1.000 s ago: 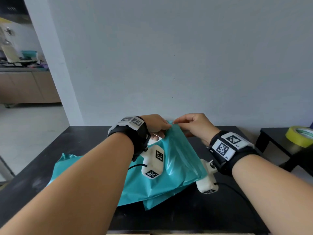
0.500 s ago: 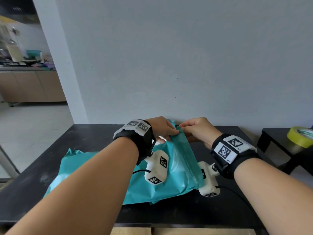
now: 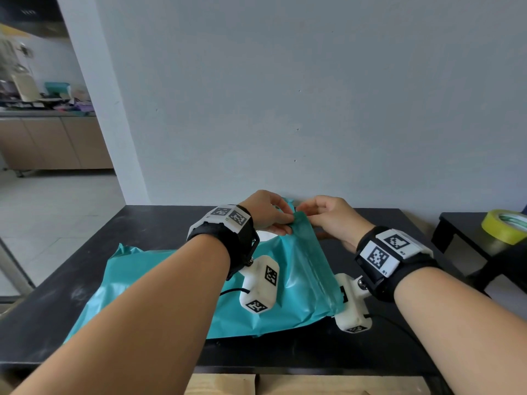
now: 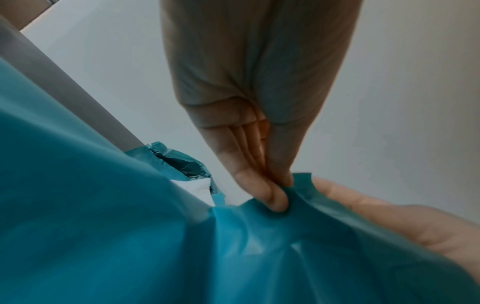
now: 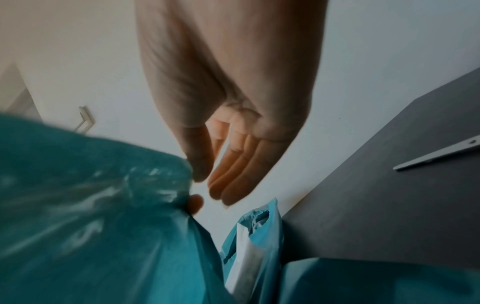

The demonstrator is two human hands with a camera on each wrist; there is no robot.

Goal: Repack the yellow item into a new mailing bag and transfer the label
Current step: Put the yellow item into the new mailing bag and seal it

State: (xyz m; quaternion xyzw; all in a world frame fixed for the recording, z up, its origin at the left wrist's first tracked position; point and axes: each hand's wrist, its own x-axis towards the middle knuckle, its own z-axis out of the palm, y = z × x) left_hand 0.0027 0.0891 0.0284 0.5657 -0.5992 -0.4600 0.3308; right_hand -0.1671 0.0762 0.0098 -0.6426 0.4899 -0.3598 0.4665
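Observation:
A teal mailing bag (image 3: 308, 260) lies over another teal bag (image 3: 137, 269) on the black table (image 3: 148, 223). Its far corner is lifted between my two hands. My left hand (image 3: 281, 223) pinches the bag's edge (image 4: 298, 185) between thumb and fingers. My right hand (image 3: 302, 212) meets it from the right, thumb (image 5: 200, 164) and forefinger at the same edge, the other fingers (image 5: 233, 185) straight. Behind lies a torn-open teal bag (image 5: 262, 224) with a white label or sheet (image 5: 246, 259) showing. No yellow item is in sight.
A scissors blade (image 5: 436, 156) lies on the table to the right. A yellow tape roll (image 3: 504, 226) sits on a low black side table at far right. The grey wall stands just behind the table's back edge.
Both hands have stayed together at the bag's corner and sunk a little toward the table. The bag's raised end now lies lower and flatter.

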